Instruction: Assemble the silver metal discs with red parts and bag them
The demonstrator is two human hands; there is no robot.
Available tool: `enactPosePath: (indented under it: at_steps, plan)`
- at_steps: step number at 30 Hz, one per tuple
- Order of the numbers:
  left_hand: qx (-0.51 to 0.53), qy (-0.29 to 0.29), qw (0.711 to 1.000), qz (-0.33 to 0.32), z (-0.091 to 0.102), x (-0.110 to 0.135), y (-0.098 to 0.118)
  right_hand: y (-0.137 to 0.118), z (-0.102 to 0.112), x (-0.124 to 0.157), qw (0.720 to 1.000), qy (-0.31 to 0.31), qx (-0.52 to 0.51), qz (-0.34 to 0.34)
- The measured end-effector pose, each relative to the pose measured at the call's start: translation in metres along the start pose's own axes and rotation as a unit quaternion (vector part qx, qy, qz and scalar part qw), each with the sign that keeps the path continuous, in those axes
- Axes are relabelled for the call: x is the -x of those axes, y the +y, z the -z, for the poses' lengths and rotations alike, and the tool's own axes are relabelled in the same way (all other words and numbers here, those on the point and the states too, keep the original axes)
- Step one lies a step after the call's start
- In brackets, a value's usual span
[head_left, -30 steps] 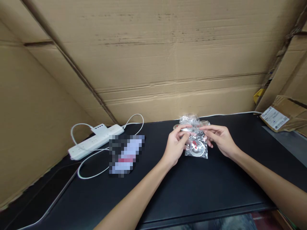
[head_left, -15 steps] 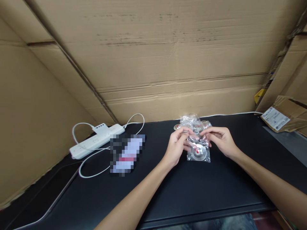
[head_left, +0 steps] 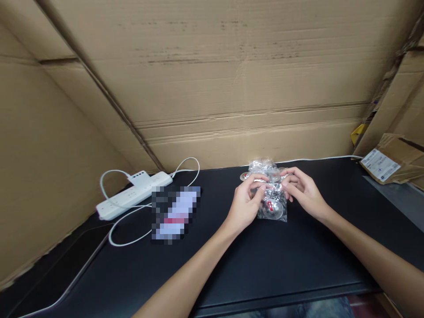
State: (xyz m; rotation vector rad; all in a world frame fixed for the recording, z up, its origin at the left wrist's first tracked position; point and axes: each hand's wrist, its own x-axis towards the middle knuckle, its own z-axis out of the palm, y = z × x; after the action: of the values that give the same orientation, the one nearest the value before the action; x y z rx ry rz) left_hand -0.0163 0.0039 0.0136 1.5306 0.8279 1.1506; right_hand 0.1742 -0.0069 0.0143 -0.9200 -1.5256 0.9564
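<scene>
A small clear plastic bag (head_left: 281,214) holds a round, see-through disc (head_left: 273,209) with a red mark on it. My left hand (head_left: 245,202) pinches the left side of this bag between thumb and fingers. At its upper right, my right hand (head_left: 305,194) has curled fingers closed at the bag's edge, partly hiding it. Behind my hands lie more crinkled clear bags (head_left: 261,166). Another round piece with a red mark (head_left: 244,176) shows just beyond my left fingers.
A white power strip (head_left: 132,194) with looped white cables lies on the black tabletop (head_left: 218,265) at left, beside a pixelated item (head_left: 177,214). Cardboard walls (head_left: 238,88) stand behind and at the sides. A torn cardboard box (head_left: 397,159) with a white label sits at right.
The bag has tilted and shifted slightly left and away from me. My left thumb has moved down over its side, and my right fingers have lifted and curled a little more.
</scene>
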Motion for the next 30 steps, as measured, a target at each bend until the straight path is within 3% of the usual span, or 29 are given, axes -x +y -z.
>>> enactPosePath:
  at_steps: [6, 12, 17, 23, 30]
  plan:
    - [-0.043, -0.026, 0.999, 0.000, -0.001, 0.005, 0.000, 0.007, -0.002, -0.001, 0.996, -0.067, 0.036, -0.041]
    - [-0.012, -0.036, 0.998, 0.052, 0.002, 0.000, -0.003, 0.011, 0.001, 0.002, 0.996, -0.067, 0.065, -0.017]
    - [0.023, -0.070, 0.992, 0.100, 0.008, -0.005, -0.001, 0.011, 0.003, 0.000, 0.995, -0.073, 0.047, -0.045]
    - [0.027, -0.106, 0.991, 0.077, 0.017, -0.009, 0.004, 0.005, 0.010, -0.005, 0.992, -0.097, -0.006, -0.087]
    - [0.008, -0.106, 0.992, 0.063, 0.019, -0.011, 0.004, -0.001, 0.016, -0.005, 0.980, -0.157, -0.056, -0.104]
